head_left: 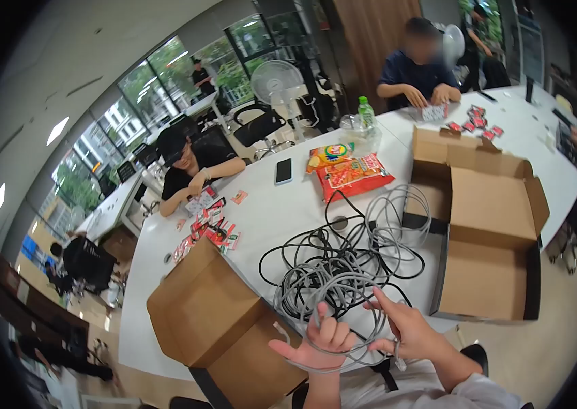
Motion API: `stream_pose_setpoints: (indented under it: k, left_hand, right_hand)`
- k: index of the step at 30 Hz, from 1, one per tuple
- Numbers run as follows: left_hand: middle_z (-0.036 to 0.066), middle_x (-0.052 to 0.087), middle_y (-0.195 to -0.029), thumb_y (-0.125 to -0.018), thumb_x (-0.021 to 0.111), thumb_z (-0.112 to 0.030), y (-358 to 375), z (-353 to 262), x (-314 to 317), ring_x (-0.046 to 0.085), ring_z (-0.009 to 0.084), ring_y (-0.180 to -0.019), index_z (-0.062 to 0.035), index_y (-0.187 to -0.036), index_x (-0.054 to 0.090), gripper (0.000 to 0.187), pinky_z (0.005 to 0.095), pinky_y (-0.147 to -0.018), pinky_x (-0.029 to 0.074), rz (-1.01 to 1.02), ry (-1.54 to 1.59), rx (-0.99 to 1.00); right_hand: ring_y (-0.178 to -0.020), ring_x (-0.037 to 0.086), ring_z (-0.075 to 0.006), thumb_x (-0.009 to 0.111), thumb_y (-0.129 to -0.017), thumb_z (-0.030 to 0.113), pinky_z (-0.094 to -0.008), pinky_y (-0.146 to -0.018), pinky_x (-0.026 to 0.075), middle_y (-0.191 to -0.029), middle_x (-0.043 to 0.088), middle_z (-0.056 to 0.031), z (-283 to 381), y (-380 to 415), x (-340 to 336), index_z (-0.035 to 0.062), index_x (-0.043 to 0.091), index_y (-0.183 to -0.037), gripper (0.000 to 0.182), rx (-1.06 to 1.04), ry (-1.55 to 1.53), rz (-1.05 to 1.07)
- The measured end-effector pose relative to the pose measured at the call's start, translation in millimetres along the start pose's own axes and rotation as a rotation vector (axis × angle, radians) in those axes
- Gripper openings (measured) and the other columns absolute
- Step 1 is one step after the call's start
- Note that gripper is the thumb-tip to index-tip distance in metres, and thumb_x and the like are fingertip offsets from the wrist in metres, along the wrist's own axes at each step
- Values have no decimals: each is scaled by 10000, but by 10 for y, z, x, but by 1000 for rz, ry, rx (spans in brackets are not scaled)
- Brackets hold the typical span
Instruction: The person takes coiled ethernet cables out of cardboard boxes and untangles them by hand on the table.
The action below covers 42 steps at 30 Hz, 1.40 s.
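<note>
A large tangle of grey network cable (302, 290) and black cable (285, 243) lies on the white table in front of me. Just at its near edge is my left hand (328, 337), thumb and index finger stretched out and the other fingers curled, with loops of grey cable running around it. To its right, my right hand (404, 326) has its index finger and thumb apart. Grey cable passes through its curled lower fingers, and a pale plug (401, 365) hangs below. Another cable end (280, 330) sticks up left of my left hand.
Open cardboard boxes stand on the left (210, 313) and right (489, 273). Beyond the cables are snack bags (355, 177), a phone (283, 172) and a green-capped bottle (366, 111). Two people across the table handle small red packets (210, 228).
</note>
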State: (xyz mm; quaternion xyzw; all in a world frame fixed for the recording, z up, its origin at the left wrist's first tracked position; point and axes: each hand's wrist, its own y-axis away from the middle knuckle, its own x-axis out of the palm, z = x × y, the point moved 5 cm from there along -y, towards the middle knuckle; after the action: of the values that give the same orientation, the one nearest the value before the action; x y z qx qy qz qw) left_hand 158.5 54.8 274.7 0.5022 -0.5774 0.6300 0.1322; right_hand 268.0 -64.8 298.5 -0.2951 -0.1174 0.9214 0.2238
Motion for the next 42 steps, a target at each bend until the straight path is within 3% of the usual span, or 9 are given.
stream_pose_setpoints:
  k: [5, 6, 10, 13, 17, 23, 31, 37, 42]
  left_hand:
    - [-57, 311, -701, -846, 437, -714, -110, 48, 1, 301, 127, -703, -108, -1453, 335, 864, 287, -683, 236, -69, -103, 76]
    - [-58, 311, -696, -882, 430, -675, -133, 15, 0, 302, 127, -701, -121, -1447, 351, 795, 285, -689, 240, -71, -136, 92]
    - [-50, 344, -695, -975, 414, -394, -57, -300, 60, 345, 126, -709, -107, -1342, 449, 467, 294, -700, 297, -288, -104, 231]
    - [-49, 387, -711, -962, 437, -362, 130, -545, 164, 384, 123, -728, -99, -1343, 446, 464, 305, -719, 337, -379, -149, 360]
    - [-32, 431, -756, -928, 448, -249, 378, -716, 431, 408, 118, -752, -93, -1397, 401, 496, 309, -738, 355, -414, -272, 364]
    - [69, 469, -1013, -899, 489, -191, 860, -1002, 750, 462, 195, -826, -86, -1406, 380, 529, 326, -711, 412, -552, -553, 408]
    - [78, 516, -1022, -984, 442, -151, 1432, -1190, 1042, 524, 195, -884, -91, -1303, 472, 326, 358, -802, 490, -703, -610, 702]
    - [32, 550, -925, -1007, 418, -191, 1760, -1226, 1086, 530, 201, -878, -87, -1275, 494, 298, 372, -847, 496, -667, -474, 725]
    - [13, 520, -874, -1001, 428, -250, 2096, -1241, 1393, 493, 184, -785, -107, -1350, 438, 377, 377, -760, 489, -758, -659, 872]
  right_hand:
    - [-612, 573, -238, 803, -699, 390, -336, -714, 491, -940, 697, -80, -82, 94, 87, 13, 445, -1364, 844, -154, 147, 225]
    - [-596, 593, -167, 816, -690, 353, -281, -680, 496, -767, 690, -52, -28, 66, 71, -2, 503, -1311, 780, -141, 138, 198]
    - [-532, 523, -57, 736, -803, 248, -195, -548, 430, -614, 583, -3, -132, -94, -170, -23, 424, -1367, 700, -53, -265, -189]
    - [-516, 479, -46, 606, -889, 186, -200, -500, 392, -570, 503, 26, 279, -533, -158, -41, 294, -1436, 670, -108, -538, -327]
    - [-525, 487, -74, 595, -902, 220, -234, -492, 394, -587, 532, -8, 714, -995, 306, -5, 233, -1471, 711, -246, -499, -185]
    - [-584, 602, -373, 618, -881, 283, -438, -556, 480, -671, 617, -175, 1206, -1818, 1087, 19, 164, -1482, 798, -423, 144, -19]
    - [-1023, 597, -421, 596, -877, 419, -462, -878, 468, -1062, 613, -300, 1303, -3133, 1843, -56, 188, -1452, 850, -328, 166, 161]
    - [-1035, 599, -410, 617, -862, 414, -453, -903, 456, -1079, 608, -305, 1319, -3555, 2134, -118, 230, -1417, 861, -332, 409, 55]
    - [-1006, 614, -404, 664, -823, 393, -458, -875, 474, -1098, 604, -300, 1183, -3587, 2245, -107, 483, -1227, 667, -276, 164, 144]
